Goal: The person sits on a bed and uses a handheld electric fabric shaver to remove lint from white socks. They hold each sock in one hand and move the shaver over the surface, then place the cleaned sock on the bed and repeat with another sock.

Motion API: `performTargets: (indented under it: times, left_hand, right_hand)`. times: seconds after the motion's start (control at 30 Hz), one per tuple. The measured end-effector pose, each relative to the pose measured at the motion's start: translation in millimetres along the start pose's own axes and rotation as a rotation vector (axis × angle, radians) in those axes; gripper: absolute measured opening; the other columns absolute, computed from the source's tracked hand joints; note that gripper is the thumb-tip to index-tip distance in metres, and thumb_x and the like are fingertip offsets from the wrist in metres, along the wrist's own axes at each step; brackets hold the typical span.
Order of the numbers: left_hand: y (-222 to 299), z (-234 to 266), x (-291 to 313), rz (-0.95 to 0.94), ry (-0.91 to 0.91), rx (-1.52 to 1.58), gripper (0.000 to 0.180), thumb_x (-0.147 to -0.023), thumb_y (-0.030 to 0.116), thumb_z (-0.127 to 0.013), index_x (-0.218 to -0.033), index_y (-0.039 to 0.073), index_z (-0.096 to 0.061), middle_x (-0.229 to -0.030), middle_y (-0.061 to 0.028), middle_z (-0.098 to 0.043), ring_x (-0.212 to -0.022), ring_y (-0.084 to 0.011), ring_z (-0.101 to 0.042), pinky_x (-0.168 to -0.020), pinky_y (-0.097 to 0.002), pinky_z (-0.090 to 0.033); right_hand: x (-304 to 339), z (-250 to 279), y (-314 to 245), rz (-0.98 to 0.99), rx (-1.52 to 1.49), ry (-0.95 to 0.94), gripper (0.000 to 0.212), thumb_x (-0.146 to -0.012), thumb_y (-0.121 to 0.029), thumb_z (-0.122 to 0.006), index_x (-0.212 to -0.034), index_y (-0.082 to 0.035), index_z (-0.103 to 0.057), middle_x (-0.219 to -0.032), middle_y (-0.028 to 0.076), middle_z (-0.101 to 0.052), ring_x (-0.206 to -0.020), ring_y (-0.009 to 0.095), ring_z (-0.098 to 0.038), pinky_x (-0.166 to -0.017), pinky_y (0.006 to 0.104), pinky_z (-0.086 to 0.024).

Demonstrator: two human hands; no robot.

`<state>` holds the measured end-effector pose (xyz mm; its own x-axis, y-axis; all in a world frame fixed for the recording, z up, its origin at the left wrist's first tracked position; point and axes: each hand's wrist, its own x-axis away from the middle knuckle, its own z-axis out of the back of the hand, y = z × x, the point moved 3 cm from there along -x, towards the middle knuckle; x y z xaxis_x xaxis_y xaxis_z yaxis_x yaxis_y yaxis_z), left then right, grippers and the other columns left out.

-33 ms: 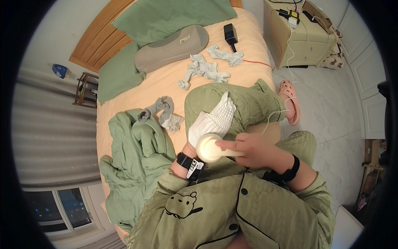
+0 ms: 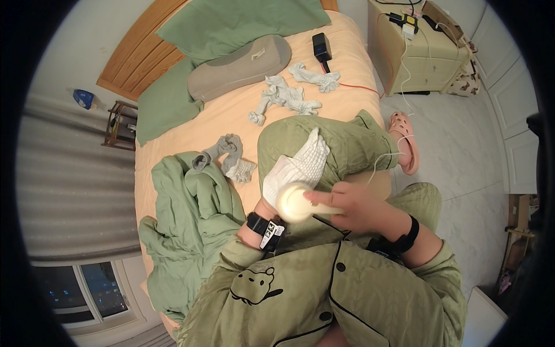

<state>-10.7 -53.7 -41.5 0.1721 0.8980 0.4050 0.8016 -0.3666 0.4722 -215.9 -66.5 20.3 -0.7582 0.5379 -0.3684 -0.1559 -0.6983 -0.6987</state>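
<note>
Device (image 2: 295, 202) slightly rightward, left hand (image 2: 289, 173) in sock (image 2: 312, 159)

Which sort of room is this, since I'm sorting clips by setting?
Most likely a bedroom: there is a bed with a wooden headboard, a green pillow at its head, and a pale drawer cabinet beside it.

One head-worn fisheye view, from near above, down onto hands (image 2: 357, 209) and bed (image 2: 228, 118).
</note>
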Motion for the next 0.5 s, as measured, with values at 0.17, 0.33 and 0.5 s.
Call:
performTargets:
  times: [0.17, 0.33, 0.5]
  left_hand:
    - [1.1, 16.1, 1.9, -0.04, -0.137, -0.286, 0.05, -0.107, 0.044, -0.031, -0.124, 0.004, -0.056, -0.116, -0.0163, -0.066, -0.103, -0.0315, -0.066, -0.092, -0.0449, -0.053]
    - [-0.5, 32.4, 1.8, -0.168, -0.394, -0.548, 0.044, -0.107, 0.037, -0.032, -0.127, 0.005, -0.056, -0.118, -0.016, -0.066, -0.106, -0.0306, -0.065, -0.093, -0.0421, -0.053]
    - [2.5, 20.4, 6.5, -0.624, -0.26, -1.431, 0.038, -0.1, 0.042, -0.051, -0.123, 0.013, -0.06, -0.108, -0.0066, -0.068, -0.098, -0.0264, -0.066, -0.086, -0.0402, -0.055]
  right_hand:
    - [3.2, 3.5, 7.0, -0.063, 0.098, 0.112, 0.07, -0.075, -0.01, -0.069, -0.139, -0.034, -0.058, -0.072, 0.001, -0.046, -0.06, 0.021, -0.054, -0.052, 0.0359, -0.045]
    - [-2.6, -1.7, -2.4, 0.035, 0.078, 0.092, 0.069, -0.075, -0.011, -0.07, -0.139, -0.032, -0.058, -0.072, 0.001, -0.046, -0.06, 0.021, -0.053, -0.052, 0.0352, -0.045]
    - [-8.6, -2.0, -4.6, -0.061, 0.112, 0.132, 0.07, -0.076, -0.013, -0.069, -0.142, -0.031, -0.056, -0.073, 0.002, -0.045, -0.059, 0.021, -0.052, -0.052, 0.0352, -0.045]
